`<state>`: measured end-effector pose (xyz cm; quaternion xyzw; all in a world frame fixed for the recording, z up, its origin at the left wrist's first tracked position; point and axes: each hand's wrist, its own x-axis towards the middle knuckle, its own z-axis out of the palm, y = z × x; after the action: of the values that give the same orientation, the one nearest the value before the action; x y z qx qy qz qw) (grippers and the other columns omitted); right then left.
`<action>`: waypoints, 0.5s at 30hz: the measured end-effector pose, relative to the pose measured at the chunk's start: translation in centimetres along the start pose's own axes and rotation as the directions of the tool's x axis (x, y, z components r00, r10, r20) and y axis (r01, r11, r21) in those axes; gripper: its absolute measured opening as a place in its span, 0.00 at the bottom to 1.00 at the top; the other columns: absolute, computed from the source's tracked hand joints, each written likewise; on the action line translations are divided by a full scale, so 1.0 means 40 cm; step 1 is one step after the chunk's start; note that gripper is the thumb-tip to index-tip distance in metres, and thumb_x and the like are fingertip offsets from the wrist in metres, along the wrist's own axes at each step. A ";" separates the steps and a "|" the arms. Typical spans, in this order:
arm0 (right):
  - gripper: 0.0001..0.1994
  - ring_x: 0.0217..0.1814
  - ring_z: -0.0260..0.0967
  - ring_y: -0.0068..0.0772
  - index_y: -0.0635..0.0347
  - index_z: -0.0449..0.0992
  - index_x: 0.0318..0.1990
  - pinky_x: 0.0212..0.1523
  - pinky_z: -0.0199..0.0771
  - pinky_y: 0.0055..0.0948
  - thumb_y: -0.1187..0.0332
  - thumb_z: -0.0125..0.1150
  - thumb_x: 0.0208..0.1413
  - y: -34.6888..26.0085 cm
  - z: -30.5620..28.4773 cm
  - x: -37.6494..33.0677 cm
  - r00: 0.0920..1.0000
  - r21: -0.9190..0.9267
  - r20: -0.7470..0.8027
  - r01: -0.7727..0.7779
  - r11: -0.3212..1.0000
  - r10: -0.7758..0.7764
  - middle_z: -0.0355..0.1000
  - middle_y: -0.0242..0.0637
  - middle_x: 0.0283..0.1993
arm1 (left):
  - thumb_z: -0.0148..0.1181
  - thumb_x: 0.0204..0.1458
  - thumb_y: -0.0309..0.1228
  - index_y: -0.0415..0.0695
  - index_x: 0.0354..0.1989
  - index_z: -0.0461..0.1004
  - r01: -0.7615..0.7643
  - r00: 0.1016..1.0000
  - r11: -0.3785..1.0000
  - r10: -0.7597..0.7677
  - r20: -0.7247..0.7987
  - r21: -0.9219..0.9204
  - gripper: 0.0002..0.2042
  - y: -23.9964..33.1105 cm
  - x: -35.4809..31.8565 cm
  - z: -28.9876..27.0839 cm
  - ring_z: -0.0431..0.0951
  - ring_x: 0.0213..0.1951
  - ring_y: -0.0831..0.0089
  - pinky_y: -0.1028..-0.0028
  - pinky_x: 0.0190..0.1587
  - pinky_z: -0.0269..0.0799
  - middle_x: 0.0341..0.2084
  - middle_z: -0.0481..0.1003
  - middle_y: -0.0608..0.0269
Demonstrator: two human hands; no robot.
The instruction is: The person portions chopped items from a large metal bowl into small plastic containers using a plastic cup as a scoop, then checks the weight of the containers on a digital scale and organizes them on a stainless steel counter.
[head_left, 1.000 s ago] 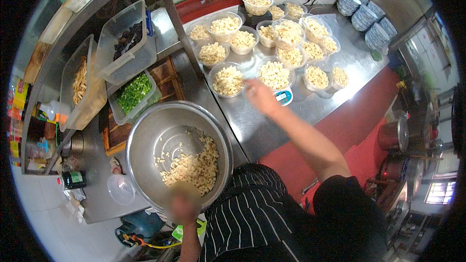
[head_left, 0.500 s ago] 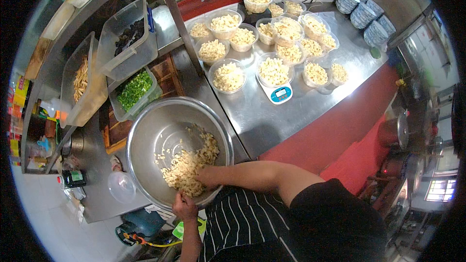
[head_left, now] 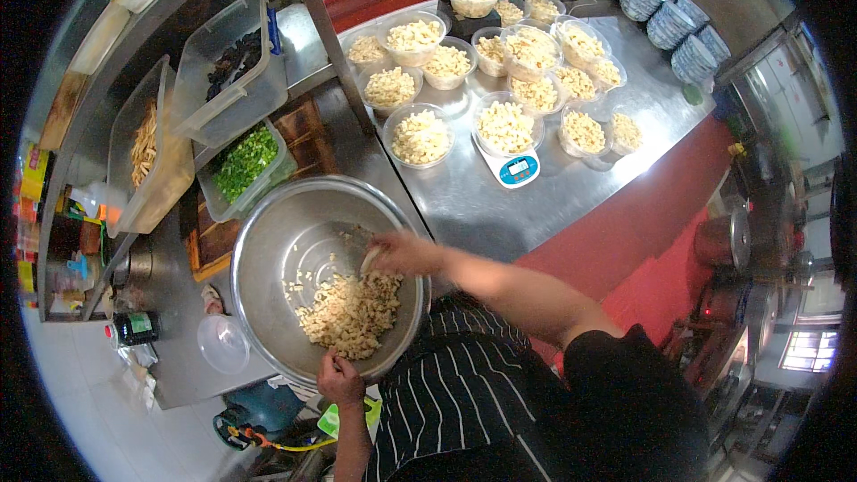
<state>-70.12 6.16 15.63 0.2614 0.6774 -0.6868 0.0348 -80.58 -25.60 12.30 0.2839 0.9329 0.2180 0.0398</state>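
Note:
A large steel mixing bowl (head_left: 259, 303) stands in front of me, with a heap of pale, diced food (head_left: 353, 314) in its lower right part. My left hand (head_left: 341, 381) is closed on the bowl's near rim, thumb over the edge. Above the heap, toward the bowl's right side, is my right hand (head_left: 402, 254). Motion smears its fingers, and something pale shows at their tips that I cannot make out. On the steel counter, a digital scale (head_left: 518, 171) carries a clear plastic tub (head_left: 507, 125) filled with similar pale pieces.
Several filled tubs (head_left: 420, 136) crowd the counter, some stacked. Blue-patterned bowls (head_left: 669, 29) are piled at the far right. To the left are containers of chopped greens (head_left: 245, 165), dark pieces (head_left: 234, 67) and yellowish strips (head_left: 145, 147). An unfilled plastic tub (head_left: 223, 344) lies beside the mixing bowl.
My right hand has lifted out of the heap and moved up, away from me, toward the bowl's far right side. My left hand stays on the rim.

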 end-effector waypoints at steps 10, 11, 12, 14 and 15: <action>0.18 0.46 0.72 0.52 0.62 0.74 0.47 0.48 0.72 0.42 0.65 0.63 0.48 0.074 -0.594 -0.145 0.483 -0.562 -0.789 -0.315 0.765 -0.381 0.73 0.53 0.43 | 0.52 0.50 0.30 0.43 0.38 0.80 -0.020 0.999 1.000 0.019 0.033 0.023 0.11 0.015 0.010 0.001 0.77 0.27 0.52 0.59 0.32 0.70 0.25 0.78 0.50; 0.17 0.48 0.71 0.52 0.62 0.75 0.47 0.50 0.71 0.42 0.65 0.63 0.49 0.068 -0.579 -0.145 0.471 -0.580 -0.794 -0.400 0.710 -0.383 0.72 0.53 0.45 | 0.52 0.50 0.30 0.42 0.37 0.80 -0.026 0.999 0.999 0.025 0.029 0.028 0.11 0.016 0.009 -0.001 0.77 0.27 0.53 0.59 0.32 0.71 0.25 0.78 0.50; 0.17 0.49 0.70 0.52 0.62 0.75 0.47 0.52 0.70 0.42 0.67 0.62 0.49 0.066 -0.553 -0.130 0.471 -0.657 -0.733 -0.301 0.691 -0.491 0.71 0.53 0.47 | 0.52 0.50 0.30 0.42 0.37 0.80 -0.009 1.000 1.000 0.008 0.024 0.029 0.11 0.016 0.007 -0.005 0.77 0.27 0.53 0.60 0.32 0.71 0.25 0.78 0.50; 0.16 0.50 0.68 0.54 0.62 0.74 0.47 0.55 0.67 0.41 0.70 0.59 0.48 0.047 -0.454 -0.090 0.480 -0.702 -0.647 -0.071 0.709 -0.592 0.70 0.54 0.48 | 0.52 0.50 0.30 0.42 0.37 0.80 0.023 1.000 1.000 -0.023 0.019 0.021 0.11 0.024 0.002 -0.007 0.77 0.27 0.53 0.60 0.32 0.71 0.24 0.78 0.50; 0.16 0.49 0.69 0.52 0.62 0.74 0.47 0.53 0.68 0.41 0.71 0.60 0.48 0.014 -0.365 -0.076 0.569 -0.703 -0.578 0.017 0.711 -0.585 0.71 0.54 0.46 | 0.52 0.49 0.30 0.42 0.38 0.80 0.010 1.000 1.000 -0.010 0.003 0.016 0.11 0.013 0.002 0.001 0.77 0.27 0.53 0.60 0.32 0.71 0.24 0.78 0.50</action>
<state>-62.72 19.02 17.16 0.3717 0.8473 -0.2329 -0.2994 -80.36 -25.16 12.49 0.2799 0.9360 0.2098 0.0399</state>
